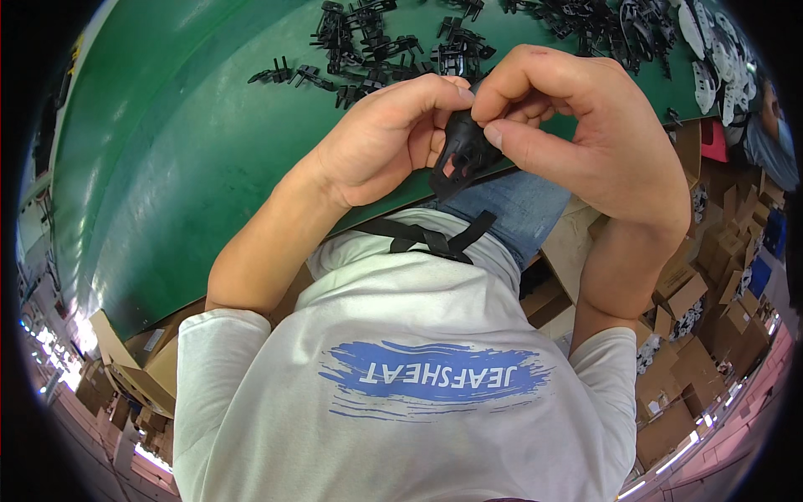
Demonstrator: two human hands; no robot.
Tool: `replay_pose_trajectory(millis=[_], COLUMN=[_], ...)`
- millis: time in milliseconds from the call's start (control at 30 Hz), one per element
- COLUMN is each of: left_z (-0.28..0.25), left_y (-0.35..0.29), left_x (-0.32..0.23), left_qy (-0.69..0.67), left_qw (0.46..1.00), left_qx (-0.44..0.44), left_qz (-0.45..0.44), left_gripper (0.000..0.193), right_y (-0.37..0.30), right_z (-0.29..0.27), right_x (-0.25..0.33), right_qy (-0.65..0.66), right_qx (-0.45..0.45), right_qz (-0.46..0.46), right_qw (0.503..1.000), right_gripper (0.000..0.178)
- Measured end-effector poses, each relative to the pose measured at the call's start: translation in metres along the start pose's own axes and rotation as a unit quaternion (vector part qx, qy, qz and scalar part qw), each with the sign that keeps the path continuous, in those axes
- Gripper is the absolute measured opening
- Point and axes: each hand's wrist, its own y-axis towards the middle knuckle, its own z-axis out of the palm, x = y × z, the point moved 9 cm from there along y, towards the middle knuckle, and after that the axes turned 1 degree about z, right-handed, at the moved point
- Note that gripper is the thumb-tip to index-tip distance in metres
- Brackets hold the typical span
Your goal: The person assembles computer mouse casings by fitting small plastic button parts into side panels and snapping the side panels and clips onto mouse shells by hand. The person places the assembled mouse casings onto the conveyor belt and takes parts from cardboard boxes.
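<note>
A black molded plastic part (462, 155) with an opening through its lower end is held up over the near edge of the green table (192, 184). My left hand (397, 130) is closed round its left side, thumb on top. My right hand (577, 125) pinches at its upper right side with thumb and forefinger close together. Whether a smaller piece sits between those right fingertips cannot be made out. Just beyond my hands lie several small black plastic parts with prongs (368, 50).
More black parts (602, 29) are heaped at the far right, beside a pile of white and grey shell pieces (715, 58). Cardboard boxes (694, 335) with pieces in them stand on the floor to my right. Another carton (138, 360) stands at the table's near left.
</note>
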Motion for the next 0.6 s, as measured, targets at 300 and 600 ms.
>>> replay_pose_trajectory(millis=[300, 600], left_z=[-0.001, -0.008], left_y=[0.002, 0.002], left_x=[0.008, 0.013], left_qy=[-0.057, -0.102], left_qw=[0.998, 0.995], left_qx=[-0.023, 0.002], left_qz=[-0.001, -0.018], left_gripper=[0.021, 0.015], right_y=[-0.014, -0.041], right_z=[0.006, 0.018], right_x=[0.011, 0.008], right_qy=[-0.023, -0.180], right_qx=[-0.112, -0.204], right_qz=[-0.076, -0.160], right_qw=[0.991, 0.949], right_gripper=[0.015, 0.022])
